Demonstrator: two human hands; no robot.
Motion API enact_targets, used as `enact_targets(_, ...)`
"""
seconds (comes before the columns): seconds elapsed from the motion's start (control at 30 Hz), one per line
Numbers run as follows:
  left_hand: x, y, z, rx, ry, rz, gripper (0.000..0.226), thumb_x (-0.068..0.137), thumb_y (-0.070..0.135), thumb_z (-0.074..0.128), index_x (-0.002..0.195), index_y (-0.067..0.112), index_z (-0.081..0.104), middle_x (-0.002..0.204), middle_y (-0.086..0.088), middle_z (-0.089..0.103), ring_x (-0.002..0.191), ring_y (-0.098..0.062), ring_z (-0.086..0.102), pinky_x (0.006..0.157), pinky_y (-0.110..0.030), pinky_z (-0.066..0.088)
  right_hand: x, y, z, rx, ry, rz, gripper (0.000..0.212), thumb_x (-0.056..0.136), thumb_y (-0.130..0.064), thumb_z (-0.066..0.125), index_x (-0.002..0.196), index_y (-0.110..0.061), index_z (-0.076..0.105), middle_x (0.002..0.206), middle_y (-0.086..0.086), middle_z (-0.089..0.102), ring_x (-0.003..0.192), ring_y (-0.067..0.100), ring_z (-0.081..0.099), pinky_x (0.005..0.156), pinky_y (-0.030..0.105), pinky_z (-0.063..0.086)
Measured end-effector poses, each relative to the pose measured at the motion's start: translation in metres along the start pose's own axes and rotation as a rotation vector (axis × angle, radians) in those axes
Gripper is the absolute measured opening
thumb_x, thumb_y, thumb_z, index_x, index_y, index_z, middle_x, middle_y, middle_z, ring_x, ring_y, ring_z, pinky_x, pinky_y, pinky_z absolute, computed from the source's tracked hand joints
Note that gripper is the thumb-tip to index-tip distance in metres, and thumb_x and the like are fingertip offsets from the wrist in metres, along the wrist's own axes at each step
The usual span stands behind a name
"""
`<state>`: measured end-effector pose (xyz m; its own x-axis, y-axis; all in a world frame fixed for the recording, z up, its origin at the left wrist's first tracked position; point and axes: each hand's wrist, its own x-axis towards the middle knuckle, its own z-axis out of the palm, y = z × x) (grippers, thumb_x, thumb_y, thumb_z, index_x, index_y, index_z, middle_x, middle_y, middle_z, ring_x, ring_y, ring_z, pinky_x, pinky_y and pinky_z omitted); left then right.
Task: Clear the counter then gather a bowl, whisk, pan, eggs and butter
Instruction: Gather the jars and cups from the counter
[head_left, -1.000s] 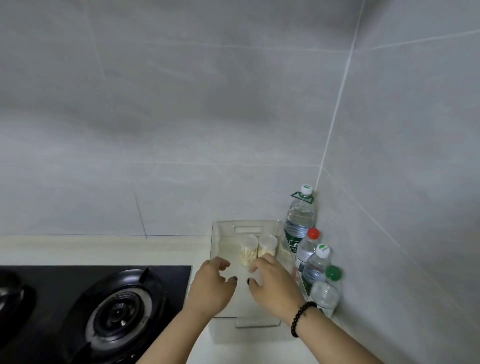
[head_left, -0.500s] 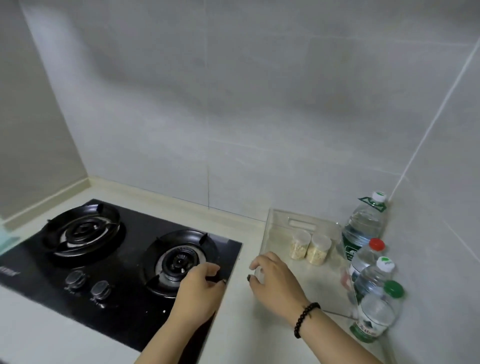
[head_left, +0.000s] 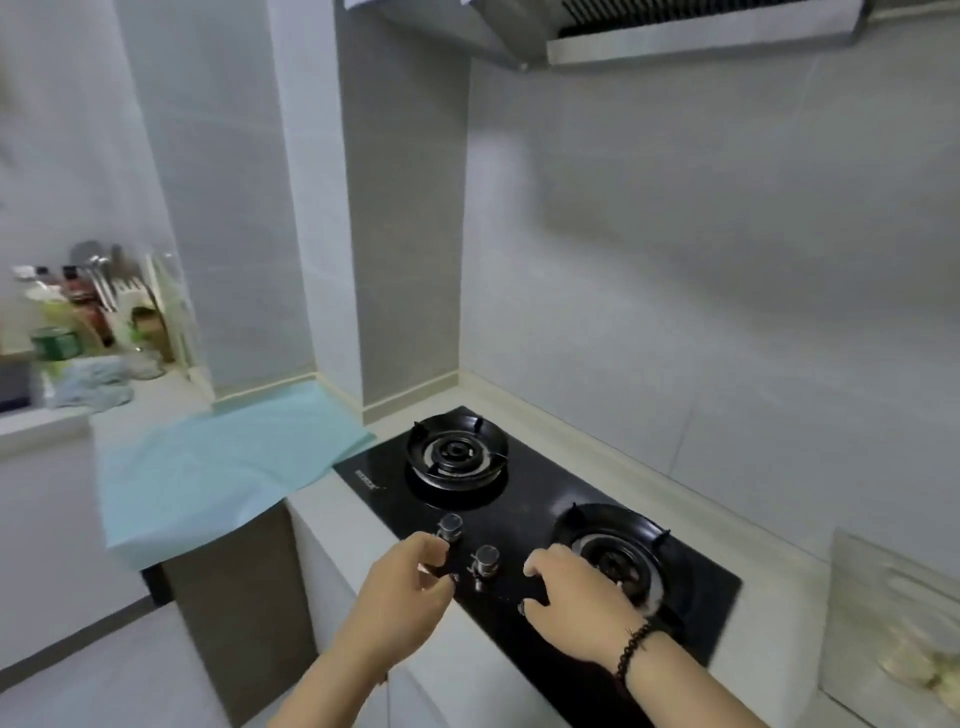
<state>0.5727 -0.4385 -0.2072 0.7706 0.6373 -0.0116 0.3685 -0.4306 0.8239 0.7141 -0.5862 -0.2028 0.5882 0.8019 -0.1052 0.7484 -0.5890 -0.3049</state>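
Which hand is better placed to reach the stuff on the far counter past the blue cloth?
Probably the left hand. It hangs empty on the side nearer the blue cloth and the cluttered far counter, while the right hand sits over the stove, farther away.

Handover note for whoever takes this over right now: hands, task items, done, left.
Left hand: loosely curled, no grip on anything, hanging over the hob's front edge by the knobs.
Right hand: same, empty, over the hob beside the near burner.
Task items: no bowl, whisk, pan, eggs or butter in view.
Counter: blue sheet lies left of the hob; bottles and utensils sit far left; clear tray at right edge.
Done: nothing gathered yet.
Left: all five items.
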Motion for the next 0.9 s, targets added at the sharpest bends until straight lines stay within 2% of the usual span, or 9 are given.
enact_targets(0.1, -0.005, -0.04, -0.062, 0.016, 0.04, -0.034, 0.024, 0.092, 0.025, 0.059, 0.114, 0.033, 0.054, 0.112, 0.014, 0.059, 0.089, 0.003, 0.06, 0.062, -0.009, 0.047, 0.028, -0.068, 0.015, 0.01, -0.011, -0.071, 0.036, 0.092, -0.039, 0.052, 0.125, -0.024, 0.048, 0.127, -0.004, 0.046, 0.115, 0.018, 0.05, 0.093, 0.032, 0.045)
enact_targets(0.17, -0.009, -0.067, -0.102, 0.024, 0.075, -0.056, 0.025, 0.091, 0.027, 0.06, 0.114, 0.034, 0.054, 0.112, 0.015, 0.059, 0.09, 0.006, 0.059, 0.061, -0.007, 0.045, 0.046, -0.112, 0.025, 0.021, -0.022, -0.12, 0.038, 0.092, -0.039, 0.052, 0.127, -0.023, 0.048, 0.129, -0.004, 0.045, 0.116, 0.018, 0.05, 0.094, 0.032, 0.044)
enact_targets(0.23, -0.016, -0.098, -0.146, 0.04, 0.127, -0.083, 0.027, 0.09, 0.028, 0.061, 0.116, 0.034, 0.055, 0.112, 0.016, 0.06, 0.093, 0.007, 0.057, 0.068, -0.007, 0.044, 0.066, -0.16, 0.039, 0.032, -0.032, -0.171, 0.041, 0.093, -0.039, 0.051, 0.13, -0.023, 0.046, 0.133, -0.005, 0.043, 0.118, 0.016, 0.05, 0.095, 0.031, 0.043)
enact_targets(0.33, -0.026, -0.138, -0.2, 0.073, 0.177, -0.151, 0.028, 0.09, 0.027, 0.061, 0.118, 0.03, 0.056, 0.113, 0.016, 0.06, 0.101, 0.001, 0.057, 0.083, -0.013, 0.044, 0.092, -0.223, 0.058, 0.049, -0.059, -0.252, 0.044, 0.094, -0.04, 0.05, 0.135, -0.024, 0.043, 0.137, -0.006, 0.043, 0.119, 0.013, 0.049, 0.098, 0.028, 0.043)
enact_targets(0.53, -0.051, -0.207, -0.293, 0.063, 0.292, -0.297, 0.026, 0.092, 0.027, 0.059, 0.117, 0.028, 0.055, 0.108, 0.014, 0.059, 0.09, 0.001, 0.059, 0.07, -0.01, 0.045, 0.141, -0.337, 0.09, 0.054, -0.141, -0.402, 0.041, 0.094, -0.037, 0.049, 0.133, -0.024, 0.046, 0.135, -0.007, 0.046, 0.118, 0.009, 0.049, 0.098, 0.023, 0.042)
enact_targets(0.7, -0.064, -0.26, -0.348, 0.018, 0.404, -0.407, 0.026, 0.09, 0.024, 0.06, 0.115, 0.027, 0.055, 0.109, 0.01, 0.06, 0.09, -0.005, 0.06, 0.072, -0.016, 0.049, 0.18, -0.419, 0.114, 0.024, -0.22, -0.545, 0.04, 0.096, -0.035, 0.048, 0.134, -0.022, 0.045, 0.136, -0.006, 0.046, 0.12, 0.01, 0.049, 0.098, 0.023, 0.043)
enact_targets(0.9, -0.062, -0.314, -0.408, 0.0, 0.498, -0.539, 0.024, 0.089, 0.029, 0.06, 0.113, 0.031, 0.055, 0.105, 0.016, 0.059, 0.085, -0.003, 0.06, 0.065, -0.014, 0.045, 0.239, -0.51, 0.149, 0.017, -0.324, -0.697, 0.041, 0.095, -0.036, 0.049, 0.134, -0.024, 0.045, 0.136, -0.006, 0.045, 0.119, 0.01, 0.05, 0.097, 0.021, 0.043)
